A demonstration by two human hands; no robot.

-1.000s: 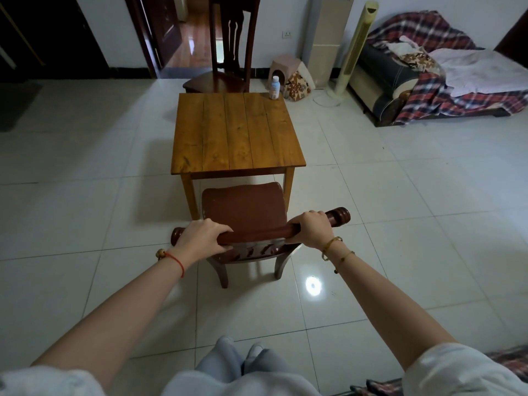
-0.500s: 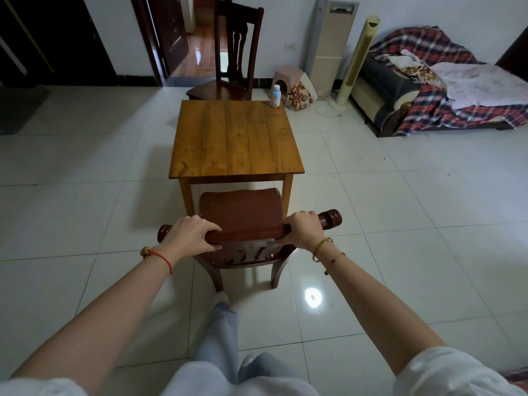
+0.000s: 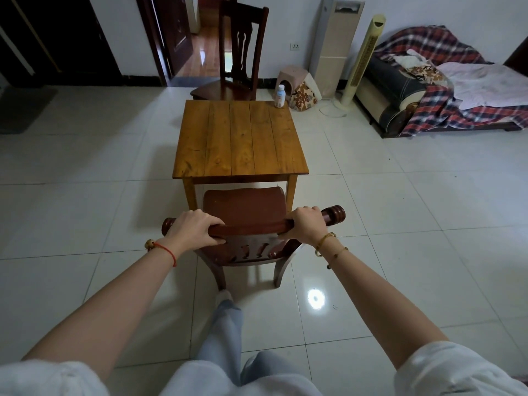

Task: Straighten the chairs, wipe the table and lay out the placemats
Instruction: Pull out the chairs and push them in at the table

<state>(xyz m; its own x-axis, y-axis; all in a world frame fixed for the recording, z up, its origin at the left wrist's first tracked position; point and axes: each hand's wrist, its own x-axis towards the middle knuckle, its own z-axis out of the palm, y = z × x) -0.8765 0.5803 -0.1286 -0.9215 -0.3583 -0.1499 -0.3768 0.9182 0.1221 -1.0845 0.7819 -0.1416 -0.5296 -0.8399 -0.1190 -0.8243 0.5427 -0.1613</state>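
Clearly the chair-straightening step is in hand: the left hand (image 3: 194,232) and right hand (image 3: 307,227) each clamp the top rail of the near chair (image 3: 245,208), its seat front at the wooden table's (image 3: 240,138) near edge. Next, likely, square it, then release.

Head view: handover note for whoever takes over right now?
Left grip holds the near chair's top rail at its left end; right grip holds the right end.
The chair's seat meets the near legs of the table, roughly square to it.
Far chair stands at the opposite side.
A bottle stands on the table's far right corner.
Done: near chair almost in.
Left: release, check far chair, wipe, lay placemats. No cloth or placemats in view.
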